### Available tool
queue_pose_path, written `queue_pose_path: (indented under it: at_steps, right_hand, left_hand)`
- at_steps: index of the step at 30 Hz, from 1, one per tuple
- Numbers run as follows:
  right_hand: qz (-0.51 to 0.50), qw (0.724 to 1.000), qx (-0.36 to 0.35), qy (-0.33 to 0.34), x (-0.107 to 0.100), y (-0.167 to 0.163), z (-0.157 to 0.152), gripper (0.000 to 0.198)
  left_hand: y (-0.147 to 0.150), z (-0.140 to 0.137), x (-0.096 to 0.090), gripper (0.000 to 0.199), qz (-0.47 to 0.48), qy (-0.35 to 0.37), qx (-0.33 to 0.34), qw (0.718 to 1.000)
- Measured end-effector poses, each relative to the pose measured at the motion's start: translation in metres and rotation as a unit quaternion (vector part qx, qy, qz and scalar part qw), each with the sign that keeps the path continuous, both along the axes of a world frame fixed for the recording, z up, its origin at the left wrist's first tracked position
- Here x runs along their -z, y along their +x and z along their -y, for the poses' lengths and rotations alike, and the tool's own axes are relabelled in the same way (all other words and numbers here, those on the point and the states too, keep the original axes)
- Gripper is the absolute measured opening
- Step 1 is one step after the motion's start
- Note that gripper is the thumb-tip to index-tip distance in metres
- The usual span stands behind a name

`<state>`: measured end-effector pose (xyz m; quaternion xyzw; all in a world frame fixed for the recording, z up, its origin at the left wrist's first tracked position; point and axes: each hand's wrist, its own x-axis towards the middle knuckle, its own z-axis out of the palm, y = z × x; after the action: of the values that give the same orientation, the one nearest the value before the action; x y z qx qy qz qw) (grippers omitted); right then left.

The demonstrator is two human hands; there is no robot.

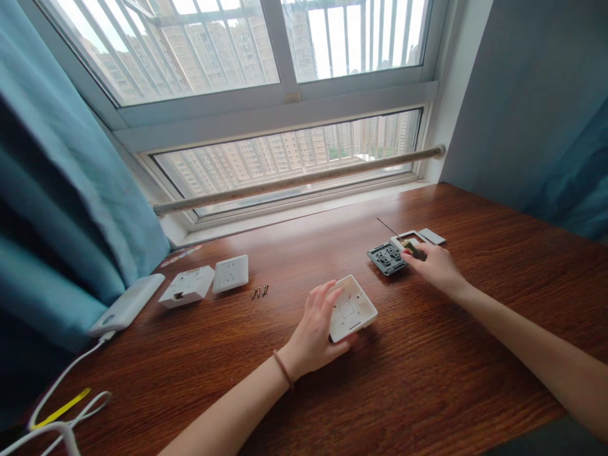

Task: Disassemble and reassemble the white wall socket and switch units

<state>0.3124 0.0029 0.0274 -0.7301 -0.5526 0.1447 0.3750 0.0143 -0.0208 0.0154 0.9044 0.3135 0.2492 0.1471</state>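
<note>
My left hand (316, 332) grips a white square wall-socket back box (351, 308) by its left side, fingers over the rim and thumb along the near edge. The box's hollow side faces up and it is slightly tilted. Over on the right, my right hand (437, 266) is closed around the dark handle of a screwdriver (412, 249), whose thin shaft points up and to the left. Beneath and beside it lie a dark grey socket module (387, 258), a white frame (409, 235) and a small white plate (432, 236).
Several screws (260, 291) lie left of centre. Farther left are a white socket panel (230, 273), another white back box (186, 286) and a white power bank (128, 305) with a cable (66, 373). A yellow strip (64, 407) sits near it. Window and metal rail (304, 182) border the wooden table.
</note>
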Motion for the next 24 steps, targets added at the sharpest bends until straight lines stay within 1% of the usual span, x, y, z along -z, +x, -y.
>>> queue_pose_path:
  at_steps: [1,2,3,4,5,7,9,10,11,12,13,16,18,22,24]
  right_hand:
    - [-0.078,0.996,-0.029,-0.002,-0.002,-0.007,0.005,0.025]
    - [-0.177,0.982,-0.069,-0.018,-0.004,-0.016,0.011,0.028]
    - [-0.275,0.952,-0.126,-0.053,-0.005,-0.025,0.018,0.03]
    - [-0.351,0.916,-0.177,-0.085,-0.005,-0.035,0.025,0.032]
    - [-0.403,0.882,-0.219,-0.111,-0.004,-0.045,0.033,0.032]
    - [-0.472,0.822,-0.278,-0.156,-0.001,-0.062,0.047,0.034]
    - [-0.516,0.773,-0.312,-0.197,0.002,-0.074,0.057,0.034]
    - [-0.532,0.757,-0.32,-0.206,0.004,-0.077,0.06,0.033]
    - [-0.542,0.746,-0.325,-0.209,0.005,-0.079,0.062,0.031]
    - [-0.548,0.741,-0.327,-0.206,0.005,-0.08,0.063,0.03]
    - [-0.55,0.743,-0.327,-0.198,0.005,-0.079,0.063,0.029]
    - [-0.538,0.758,-0.323,-0.177,0.005,-0.076,0.06,0.032]
    - [-0.52,0.768,-0.33,-0.177,0.005,-0.074,0.059,0.035]
    - [-0.47,0.782,-0.366,-0.183,0.001,-0.075,0.06,0.037]
    - [-0.454,0.8,-0.353,-0.171,0.0,-0.076,0.061,0.037]
  left_hand:
    - [-0.001,0.0,-0.001,0.073,0.01,0.012,0.007,1.0]
    - [-0.003,0.0,-0.001,0.073,0.023,0.028,0.016,0.999]
    - [-0.004,0.001,-0.001,0.074,0.038,0.047,0.027,0.998]
    - [-0.006,0.001,0.0,0.076,0.052,0.067,0.037,0.996]
    - [-0.008,0.002,0.001,0.08,0.064,0.088,0.046,0.993]
    - [-0.011,0.003,0.004,0.087,0.076,0.123,0.06,0.988]
    - [-0.012,0.004,0.006,0.092,0.073,0.144,0.069,0.984]
    - [-0.012,0.005,0.007,0.094,0.07,0.15,0.072,0.984]
    - [-0.011,0.005,0.007,0.095,0.067,0.154,0.074,0.983]
    - [-0.01,0.005,0.007,0.095,0.064,0.154,0.074,0.983]
    - [-0.009,0.006,0.006,0.095,0.062,0.152,0.072,0.984]
    - [-0.005,0.006,0.005,0.094,0.058,0.132,0.051,0.988]
    - [-0.002,0.006,0.006,0.095,0.075,0.116,0.032,0.99]
    - [-0.002,0.004,0.016,0.105,0.137,0.097,0.007,0.986]
    - [-0.005,0.002,0.025,0.113,0.129,0.065,-0.01,0.989]
